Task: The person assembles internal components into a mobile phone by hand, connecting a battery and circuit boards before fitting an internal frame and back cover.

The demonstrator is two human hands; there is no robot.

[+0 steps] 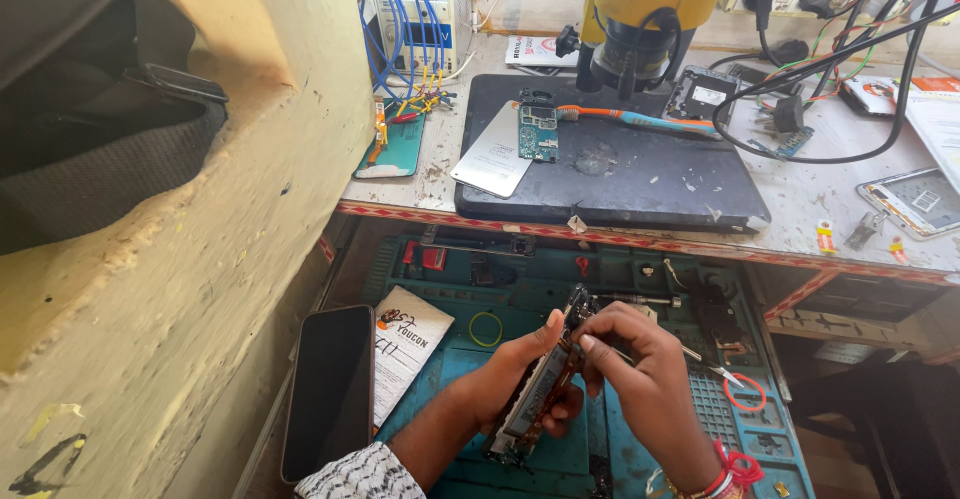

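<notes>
Above the blue repair mat (560, 459), the left hand (515, 384) has its grip wrapped around an opened phone (540, 384), held on edge with the thumb pressed to its side. The right hand (645, 369) has its grip pinched shut on the phone's upper edge beside that thumb. A dark phone (328, 391) lies face up just left of the mat, and a microscope (650, 19) stands on the desk (800, 199) beyond it.

Glossy black phone (328, 391), matt teal mat (560, 459)
</notes>
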